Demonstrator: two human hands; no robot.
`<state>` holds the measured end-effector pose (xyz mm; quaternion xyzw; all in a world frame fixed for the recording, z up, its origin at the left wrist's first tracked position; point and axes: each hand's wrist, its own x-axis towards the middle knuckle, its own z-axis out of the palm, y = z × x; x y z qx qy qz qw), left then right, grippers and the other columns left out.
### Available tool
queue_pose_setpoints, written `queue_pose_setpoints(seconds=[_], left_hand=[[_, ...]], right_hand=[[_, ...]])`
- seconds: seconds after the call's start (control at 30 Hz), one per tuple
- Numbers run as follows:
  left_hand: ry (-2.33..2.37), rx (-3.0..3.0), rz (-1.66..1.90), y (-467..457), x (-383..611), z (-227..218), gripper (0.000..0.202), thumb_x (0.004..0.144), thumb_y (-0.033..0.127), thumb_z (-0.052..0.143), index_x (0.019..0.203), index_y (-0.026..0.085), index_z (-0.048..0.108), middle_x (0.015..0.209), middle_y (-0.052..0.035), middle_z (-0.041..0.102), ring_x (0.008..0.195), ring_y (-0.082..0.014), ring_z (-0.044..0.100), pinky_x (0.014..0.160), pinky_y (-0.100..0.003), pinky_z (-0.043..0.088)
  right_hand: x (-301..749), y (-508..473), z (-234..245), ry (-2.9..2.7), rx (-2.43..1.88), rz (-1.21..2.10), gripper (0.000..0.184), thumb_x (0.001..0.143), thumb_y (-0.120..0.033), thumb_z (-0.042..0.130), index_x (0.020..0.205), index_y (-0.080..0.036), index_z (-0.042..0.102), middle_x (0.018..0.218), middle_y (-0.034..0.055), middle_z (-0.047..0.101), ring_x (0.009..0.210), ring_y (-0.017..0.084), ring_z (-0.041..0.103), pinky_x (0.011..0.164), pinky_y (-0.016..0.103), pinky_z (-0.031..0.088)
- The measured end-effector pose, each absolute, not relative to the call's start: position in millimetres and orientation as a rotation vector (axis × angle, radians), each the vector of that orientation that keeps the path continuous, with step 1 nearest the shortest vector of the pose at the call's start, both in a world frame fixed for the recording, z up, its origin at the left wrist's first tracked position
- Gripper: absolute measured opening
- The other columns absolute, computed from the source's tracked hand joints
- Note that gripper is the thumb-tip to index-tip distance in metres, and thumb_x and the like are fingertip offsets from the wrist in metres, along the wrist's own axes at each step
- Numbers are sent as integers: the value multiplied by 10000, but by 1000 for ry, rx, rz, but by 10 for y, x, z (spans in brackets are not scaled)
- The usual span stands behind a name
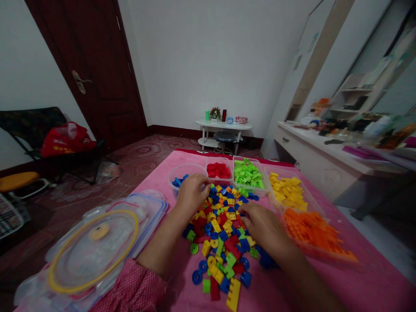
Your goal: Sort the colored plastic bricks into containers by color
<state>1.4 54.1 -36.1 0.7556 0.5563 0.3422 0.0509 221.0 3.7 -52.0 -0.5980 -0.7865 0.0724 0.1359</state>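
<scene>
Working through the mixed pile of toy bricks (216,225), you have both hands in a picking step, it seems. Your left hand (194,189) is by the round clear tub (186,165) of blue bricks, fingers curled; your right hand (263,223) is at the pile's right side, fingers bent toward it. You cannot tell here whether either pinches a brick. Overlapping pieces would call for a light fingertip pinch. Beyond the pile on the pink surface (266,292) are red bricks (219,170) and green bricks (248,174); yellow bricks (287,190) and orange bricks (315,232) lie to the right. Stacked lids (110,247) crowd your left forearm.
</scene>
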Motion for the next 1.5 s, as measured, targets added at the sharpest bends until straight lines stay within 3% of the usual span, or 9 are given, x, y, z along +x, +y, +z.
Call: queue_pose_setpoints(seconds=[0.1,0.2,0.33,0.53,0.67,0.77,1.0,1.37,1.5], left_hand=[[1427,2314,651,458,165,-404,163,728,215,585,824,206,716,775,-32,697,691,-162,599,629,-240,412],[1356,2358,461,378,268,-475,174,652,240,666,815,226,726,784,-34,699,711,-181,608,615,-240,402],[1387,2427,424,322,328,-524,217,623,214,680,834,229,729,852,-61,694,790,-215,609,663,-263,415],[1403,2354,477,350,317,-521,212,653,177,598,814,217,730,773,-50,696,705,-189,603,622,-254,405],[1329,2174,664,387,330,-472,251,700,221,557,878,153,719,731,-48,677,636,-160,574,595,-245,402],[1201,1905,775,407,364,-465,326,745,287,537,966,109,697,757,-57,677,635,-148,570,600,-240,419],[1145,1721,881,407,380,-473,375,713,340,611,982,92,692,824,-75,693,704,-164,599,669,-262,461],[1296,1958,776,429,333,-511,349,703,250,558,991,108,695,811,-58,695,694,-165,601,634,-250,454],[1291,1977,743,439,334,-560,352,704,239,543,990,109,699,777,-53,692,661,-158,598,606,-242,447]], right_hand=[[2203,11,-578,-2319,-1779,227,247,787,-152,500,971,-186,662,993,116,687,974,263,619,794,334,425],[2204,15,-659,-2319,-1760,235,318,771,-117,497,1048,-184,638,1057,120,672,1011,256,609,816,326,420],[2235,41,-730,-2316,-1709,238,389,799,-118,453,1160,-161,590,1143,133,637,1054,249,592,859,337,418],[2263,64,-564,-2154,-1671,247,417,795,-151,447,1184,-187,592,1181,110,622,1043,234,589,897,357,412],[2238,89,-434,-1857,-1463,613,354,836,-250,408,1110,-167,616,908,65,678,798,179,631,704,292,478],[2222,104,-406,-1612,-1354,890,374,845,-316,400,1114,-132,583,626,4,602,570,144,580,530,245,448],[2213,115,-429,-1475,-1265,1013,353,810,-349,455,1061,-131,571,646,5,600,562,131,575,509,232,440],[2633,84,-18,-1556,-1418,642,344,787,-338,468,1034,-150,615,692,33,645,611,163,610,573,270,469],[3158,78,58,-1703,-1642,360,250,757,-286,485,881,-194,680,749,56,676,599,168,606,566,278,441]])
